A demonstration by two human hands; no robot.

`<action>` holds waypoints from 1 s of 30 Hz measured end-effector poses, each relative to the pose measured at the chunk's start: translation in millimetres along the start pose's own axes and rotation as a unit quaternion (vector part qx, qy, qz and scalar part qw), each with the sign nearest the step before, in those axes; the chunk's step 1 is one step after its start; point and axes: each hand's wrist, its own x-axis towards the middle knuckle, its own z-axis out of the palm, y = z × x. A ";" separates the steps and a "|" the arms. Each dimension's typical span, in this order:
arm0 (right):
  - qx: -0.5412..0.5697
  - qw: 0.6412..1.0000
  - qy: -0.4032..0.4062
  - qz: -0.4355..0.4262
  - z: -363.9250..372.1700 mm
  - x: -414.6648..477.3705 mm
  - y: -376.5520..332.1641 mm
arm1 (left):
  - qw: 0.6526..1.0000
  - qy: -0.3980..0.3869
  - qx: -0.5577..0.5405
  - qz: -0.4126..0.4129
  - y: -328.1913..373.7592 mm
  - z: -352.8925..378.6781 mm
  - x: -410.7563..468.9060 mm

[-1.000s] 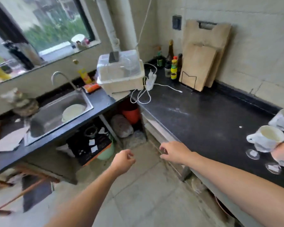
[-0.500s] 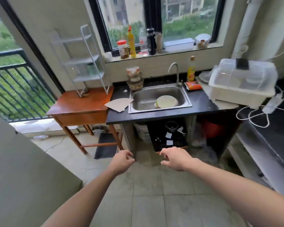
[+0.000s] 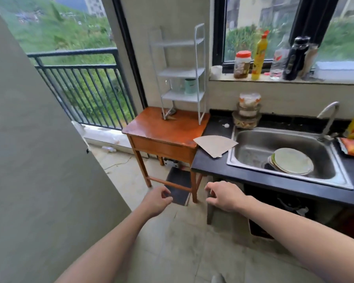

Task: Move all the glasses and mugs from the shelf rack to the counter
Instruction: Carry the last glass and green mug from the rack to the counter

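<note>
Both hands hung empty above the tiled floor (image 3: pixel 172 246): the left hand (image 3: pixel 157 201) had its fingers loosely curled toward the thumb, gripping nothing; the right hand (image 3: pixel 225 198) had its fingers relaxed and slightly spread, likewise holding nothing. Well ahead of both hands the white shelf rack (image 3: pixel 199 74) stood upright on the wooden bench (image 3: pixel 166 129), close to the wall; on its lowest shelf a clear glass (image 3: pixel 175 85) (faint against the pale wall) stood just left of a pale green mug (image 3: pixel 190 86), the two close together, though whether they touched could not be told. The black bench (image 3: pixel 211 164) ran ahead of the right hand and off to its right, set against the wooden bench; a steel sink (image 3: pixel 253 146) sat in it with a stack of plates (image 3: pixel 292 161) inside; a piece of tan card (image 3: pixel 215 145) lay on the bench at the sink's left rim, ahead of the right hand; stacked food containers (image 3: pixel 247 113) stood beyond it by the wall. Farther off, on the windowsill, a red-lidded jar (image 3: pixel 242 64), a yellow bottle (image 3: pixel 259 56) and a black bottle (image 3: pixel 295 58) stood in a row. A dark mat (image 3: pixel 178 186) lay on the floor just ahead of the left hand; a balcony railing (image 3: pixel 80 84) stood far to that hand's left.
</note>
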 end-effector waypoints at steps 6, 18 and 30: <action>0.032 0.998 0.054 -0.023 -51.6 138.3 12.4 | 0.999 0.047 -0.007 -0.009 21.4 -57.8 103.5; 0.153 0.983 0.102 0.014 -103.6 340.6 27.9 | 0.998 0.046 -0.052 -0.003 27.8 -124.8 274.9; 0.263 0.929 0.204 0.161 -150.6 567.9 35.1 | 0.996 -0.012 -0.022 0.086 26.1 -238.1 510.5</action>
